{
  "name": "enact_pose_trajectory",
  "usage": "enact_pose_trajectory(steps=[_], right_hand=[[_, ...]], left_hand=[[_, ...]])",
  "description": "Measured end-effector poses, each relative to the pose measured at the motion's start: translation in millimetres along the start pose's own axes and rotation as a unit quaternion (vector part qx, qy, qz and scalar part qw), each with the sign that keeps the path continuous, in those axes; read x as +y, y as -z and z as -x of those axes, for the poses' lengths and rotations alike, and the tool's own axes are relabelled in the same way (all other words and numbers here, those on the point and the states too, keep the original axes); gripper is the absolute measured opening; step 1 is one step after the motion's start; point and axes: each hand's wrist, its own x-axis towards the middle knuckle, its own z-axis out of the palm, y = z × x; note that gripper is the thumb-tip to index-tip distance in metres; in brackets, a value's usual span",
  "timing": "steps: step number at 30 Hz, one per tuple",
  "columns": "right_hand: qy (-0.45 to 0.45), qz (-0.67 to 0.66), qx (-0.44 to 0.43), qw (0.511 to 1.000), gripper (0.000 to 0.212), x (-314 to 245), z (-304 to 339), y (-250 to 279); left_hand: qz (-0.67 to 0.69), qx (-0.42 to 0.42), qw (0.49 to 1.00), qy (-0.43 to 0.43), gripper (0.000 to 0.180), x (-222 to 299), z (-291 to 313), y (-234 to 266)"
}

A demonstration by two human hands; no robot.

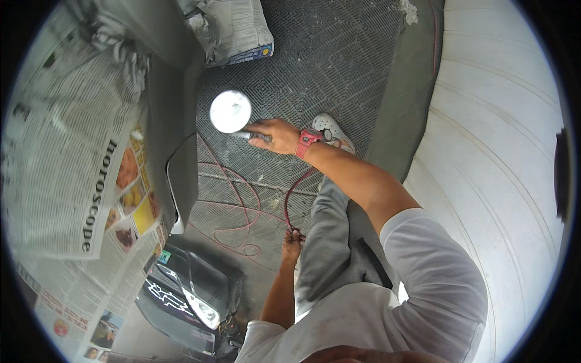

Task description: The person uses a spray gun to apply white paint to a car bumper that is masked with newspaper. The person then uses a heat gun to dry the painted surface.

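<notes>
My right hand (275, 136), with a red watch on its wrist, is closed round the handle of a paint spray gun (242, 135). A round white cup (230, 111) tops the gun, close to the grey body panel (172, 109) on the left. Lower down, my left hand (292, 244) grips a red air hose (287, 206) beside my grey trouser leg. The hose arches up toward my right forearm, and more of it lies in loops on the floor. Motion smears the fingers of my right hand slightly.
Newspaper sheets (66, 157) mask the surface left of the panel. A paper-covered box (245, 30) stands at the far side. A black vehicle front (187, 302) with a lamp sits low left. White sheeting (490, 121) walls the right, above a textured floor (315, 60).
</notes>
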Motion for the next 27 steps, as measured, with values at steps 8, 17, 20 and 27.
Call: enact_pose_trajectory(steps=[8,17,20,27], right_hand=[[0.058,-0.002,0.157,0.986,0.051,54.9,-64.9,30.5],[0.095,-0.017,0.165,0.982,0.046,31.0,-24.4,57.6],[0.016,-0.031,-0.04,0.999,0.054,-5.9,0.7,56.5],[-0.043,0.005,0.026,0.999,0.056,-67.9,-29.2,123.1]], left_hand=[[0.015,-0.021,0.999,-0.043,0.032,24.8,-26.6,-9.0],[0.102,0.027,0.994,0.021,0.031,51.6,-41.7,-18.5],[0.013,-0.003,1.0,0.003,0.031,51.5,-31.6,-15.1],[-0.187,0.02,0.98,-0.068,0.038,41.3,-1.7,-20.5]])
